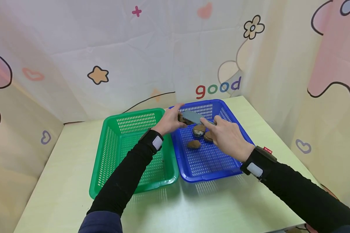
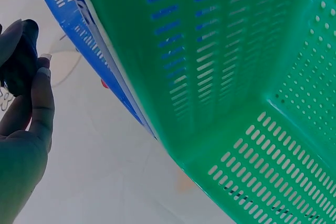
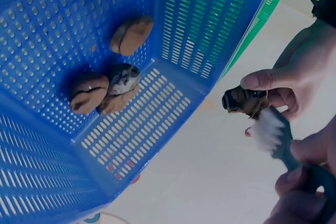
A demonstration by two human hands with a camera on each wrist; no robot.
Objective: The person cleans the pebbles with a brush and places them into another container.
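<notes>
My left hand (image 1: 169,121) pinches a dark brown clam-like shell (image 1: 183,119) between thumb and fingers above the left rim of the blue basket (image 1: 189,161). Curled round the handle of a grey-blue brush (image 1: 193,116) is my right hand (image 1: 229,138). In the right wrist view the brush's white bristles (image 3: 266,131) are against or very near the lower side of the shell (image 3: 242,101). The left wrist view shows the left hand (image 2: 26,140) at the left edge, with the shell (image 2: 22,61) dark at its fingertips.
Several brown shells lie in the blue basket, one (image 1: 193,144) nearer the front. A green basket (image 1: 122,139) stands directly left of it, rims close together. Both are on a pale table (image 1: 61,181), with a printed curtain (image 1: 128,51) behind and at the sides.
</notes>
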